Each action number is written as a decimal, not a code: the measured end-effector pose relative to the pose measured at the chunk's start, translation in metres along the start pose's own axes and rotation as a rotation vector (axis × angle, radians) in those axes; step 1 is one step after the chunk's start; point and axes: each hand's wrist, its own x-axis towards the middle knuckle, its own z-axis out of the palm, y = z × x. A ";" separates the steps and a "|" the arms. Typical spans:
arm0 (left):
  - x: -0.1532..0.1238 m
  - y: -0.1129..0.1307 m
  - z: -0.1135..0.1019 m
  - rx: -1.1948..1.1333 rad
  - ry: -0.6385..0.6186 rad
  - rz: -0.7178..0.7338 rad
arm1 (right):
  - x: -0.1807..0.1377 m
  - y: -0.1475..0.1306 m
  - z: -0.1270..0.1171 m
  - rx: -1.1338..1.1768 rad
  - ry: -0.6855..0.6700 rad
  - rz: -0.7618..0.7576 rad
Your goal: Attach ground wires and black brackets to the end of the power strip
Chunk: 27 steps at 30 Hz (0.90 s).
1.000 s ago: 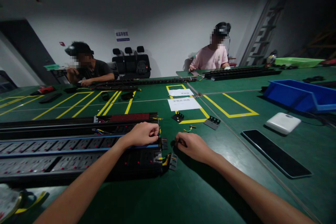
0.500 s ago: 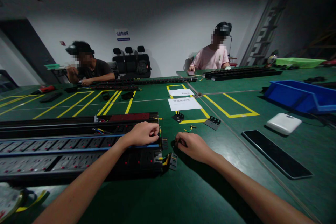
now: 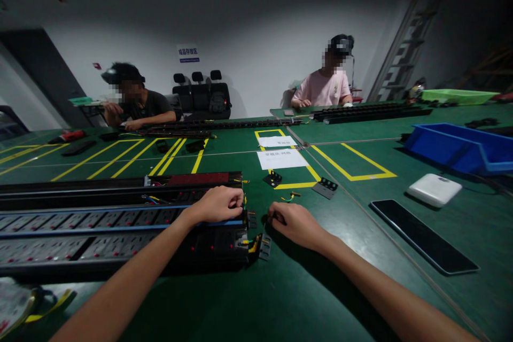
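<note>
Long black power strips (image 3: 100, 224) lie side by side on the green table (image 3: 280, 288), their right ends open with yellow and green wires showing. My left hand (image 3: 218, 204) rests closed on the right end of the middle strip, fingers pinched at the wires. My right hand (image 3: 292, 223) lies just right of that end, fingers curled round a small dark part I cannot make out. A loose black end cap (image 3: 263, 246) hangs by wires at the nearest strip's end.
Small black end plates (image 3: 325, 187) and a bracket (image 3: 273, 178) lie beyond my hands near two white paper sheets (image 3: 280, 158). A black flat panel (image 3: 422, 235), a white box (image 3: 433, 189) and a blue bin (image 3: 460, 147) sit to the right. Two people work at the far side.
My hands have stayed in place. The person in pink at the far side has drawn a hand back a little.
</note>
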 end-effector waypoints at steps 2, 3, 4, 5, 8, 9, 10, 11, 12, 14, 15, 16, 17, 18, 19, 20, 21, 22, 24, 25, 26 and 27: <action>0.000 0.000 0.000 0.000 -0.001 -0.001 | 0.000 0.001 0.000 0.000 0.003 -0.003; 0.000 0.001 -0.001 0.000 -0.001 -0.002 | 0.000 0.001 0.001 0.001 0.004 -0.006; 0.000 0.001 -0.001 0.001 -0.001 -0.002 | 0.000 0.001 0.001 0.001 0.004 -0.008; 0.000 0.001 -0.001 0.002 -0.001 -0.002 | 0.000 0.001 0.001 0.001 0.004 -0.009; 0.000 0.001 -0.001 0.004 -0.002 -0.001 | -0.001 0.001 0.001 -0.002 0.004 -0.011; 0.000 0.001 -0.001 0.004 -0.003 0.000 | -0.001 0.001 0.001 -0.003 0.006 -0.011; 0.000 0.001 -0.001 0.003 -0.005 0.000 | -0.001 0.001 0.001 -0.004 0.007 -0.011; 0.000 0.001 -0.001 0.003 -0.006 -0.001 | -0.001 0.001 0.001 -0.005 0.009 -0.011; -0.001 0.001 -0.001 0.004 -0.007 -0.001 | -0.001 0.001 0.000 -0.006 0.008 -0.009; -0.001 0.001 -0.001 0.005 -0.007 -0.001 | -0.001 0.000 0.000 -0.005 0.003 -0.004; -0.001 0.001 -0.001 0.005 -0.007 -0.001 | 0.000 0.000 0.000 -0.003 -0.001 -0.001; -0.001 0.002 -0.001 0.005 -0.006 -0.001 | 0.000 0.000 -0.001 -0.002 -0.004 0.000; -0.001 0.001 -0.001 0.005 -0.005 -0.001 | 0.000 -0.001 -0.001 -0.001 -0.005 0.000; -0.001 0.001 -0.001 0.005 -0.004 -0.001 | 0.000 -0.001 -0.001 -0.001 -0.006 -0.001; -0.001 0.001 -0.001 0.005 -0.004 0.000 | 0.000 -0.001 -0.001 -0.002 -0.006 -0.002; -0.001 0.001 -0.001 0.005 -0.005 0.000 | 0.000 0.000 -0.001 -0.004 -0.005 -0.004; 0.000 0.000 0.000 0.006 -0.005 0.001 | 0.000 0.000 0.000 -0.007 -0.004 -0.006; 0.000 0.000 0.000 0.006 -0.006 0.002 | 0.000 0.000 0.000 -0.009 -0.002 -0.007; 0.000 -0.001 0.001 0.005 -0.004 0.002 | 0.000 0.001 0.001 -0.013 0.003 -0.012; 0.000 -0.001 0.001 0.005 -0.003 0.003 | 0.000 0.002 0.002 -0.013 0.007 -0.015; 0.000 -0.002 0.001 0.005 -0.002 0.003 | 0.000 0.002 0.002 -0.012 0.009 -0.018; 0.000 -0.002 0.001 0.004 -0.002 0.003 | 0.000 0.002 0.003 -0.010 0.010 -0.018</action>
